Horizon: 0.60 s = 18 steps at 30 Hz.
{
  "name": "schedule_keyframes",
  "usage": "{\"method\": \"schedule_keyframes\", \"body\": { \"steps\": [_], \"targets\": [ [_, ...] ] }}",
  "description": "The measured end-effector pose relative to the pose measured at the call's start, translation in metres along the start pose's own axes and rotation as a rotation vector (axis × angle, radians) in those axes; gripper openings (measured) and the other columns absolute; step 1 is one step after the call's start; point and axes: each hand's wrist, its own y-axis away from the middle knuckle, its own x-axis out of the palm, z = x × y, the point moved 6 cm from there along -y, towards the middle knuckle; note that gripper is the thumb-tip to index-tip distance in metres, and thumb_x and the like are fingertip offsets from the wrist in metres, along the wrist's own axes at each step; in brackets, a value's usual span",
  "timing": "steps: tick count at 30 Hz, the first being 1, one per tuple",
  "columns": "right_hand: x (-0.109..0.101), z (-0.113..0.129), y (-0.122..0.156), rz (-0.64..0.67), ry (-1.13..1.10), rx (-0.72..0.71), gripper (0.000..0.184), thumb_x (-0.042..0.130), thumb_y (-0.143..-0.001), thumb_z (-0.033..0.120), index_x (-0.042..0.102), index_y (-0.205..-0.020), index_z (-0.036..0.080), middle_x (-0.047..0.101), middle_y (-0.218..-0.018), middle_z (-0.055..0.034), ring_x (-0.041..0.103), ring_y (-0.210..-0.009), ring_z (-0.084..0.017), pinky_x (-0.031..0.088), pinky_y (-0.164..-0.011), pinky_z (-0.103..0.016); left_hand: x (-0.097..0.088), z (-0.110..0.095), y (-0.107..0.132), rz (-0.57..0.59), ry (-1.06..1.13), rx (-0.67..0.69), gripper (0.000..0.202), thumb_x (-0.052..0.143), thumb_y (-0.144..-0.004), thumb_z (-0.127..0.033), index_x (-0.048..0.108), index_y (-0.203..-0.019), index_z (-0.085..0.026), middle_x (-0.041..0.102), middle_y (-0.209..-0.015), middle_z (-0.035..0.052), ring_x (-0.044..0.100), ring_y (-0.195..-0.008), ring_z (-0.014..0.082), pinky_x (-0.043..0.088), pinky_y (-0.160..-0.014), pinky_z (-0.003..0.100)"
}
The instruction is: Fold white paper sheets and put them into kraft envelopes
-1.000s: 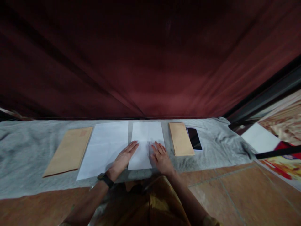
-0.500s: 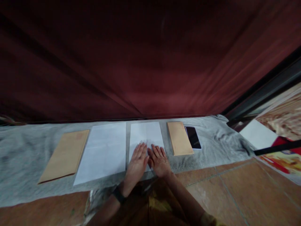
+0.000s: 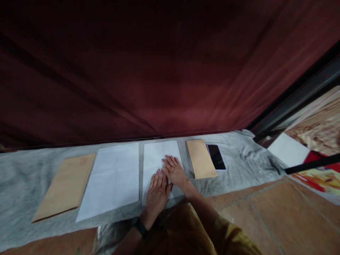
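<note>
Both palms lie flat on a white sheet of paper (image 3: 154, 152) spread on a grey cloth. My left hand (image 3: 157, 191) rests on its near part with the fingers stretched out. A little farther up, my right hand (image 3: 174, 172) is laid flat too, its fingers pointing up and left. The near part of the sheet is partly hidden under my hands. To the left lies a larger white sheet (image 3: 114, 177). Right of my hands is a small brown envelope or stack of envelopes (image 3: 201, 159).
A larger brown envelope (image 3: 66, 186) lies at the far left. A dark-screened phone (image 3: 216, 157) is beside the small envelope. The grey cloth (image 3: 244, 166) meets a dark red curtain (image 3: 164, 88) behind. Tiled floor (image 3: 255, 209) is in front; a black bar (image 3: 313, 165) crosses at right.
My right hand has slid up and slightly left over the paper, now farther up than the left hand. My left hand stays flat on the near part. The view has shifted slightly.
</note>
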Motion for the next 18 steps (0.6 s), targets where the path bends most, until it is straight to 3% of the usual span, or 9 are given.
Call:
{"method": "schedule_keyframes", "body": {
  "steps": [5,12,18],
  "targets": [
    [0.011,-0.022,-0.038,-0.019,0.082,0.032,0.047,0.044,-0.107,0.039,0.048,-0.152,0.026,0.040,-0.162,-0.0068,0.036,-0.151,-0.024,0.026,-0.124,-0.048,-0.002,0.000,0.001,-0.034,0.010,-0.014,0.061,0.044,-0.101,-0.043,0.043,-0.154,-0.011,0.041,-0.160,0.0173,0.033,-0.152,0.0317,0.034,-0.122,0.053],
    [0.007,-0.050,-0.079,-0.046,0.100,0.125,0.049,0.041,-0.107,0.038,0.047,-0.153,0.021,0.039,-0.161,-0.0108,0.038,-0.149,-0.029,0.027,-0.123,-0.052,-0.002,0.001,0.001,-0.036,0.002,-0.018,0.060,0.043,-0.101,-0.045,0.044,-0.153,-0.013,0.044,-0.159,0.0154,0.036,-0.151,0.0307,0.036,-0.121,0.052],
    [-0.003,-0.050,-0.089,-0.041,0.075,0.198,0.053,0.039,-0.106,0.036,0.045,-0.153,0.012,0.039,-0.160,-0.0162,0.038,-0.149,-0.031,0.025,-0.123,-0.054,-0.001,0.001,0.000,-0.041,0.003,-0.011,0.061,0.043,-0.101,-0.046,0.044,-0.153,-0.014,0.045,-0.158,0.0157,0.036,-0.150,0.0308,0.037,-0.121,0.052]
  ]
}}
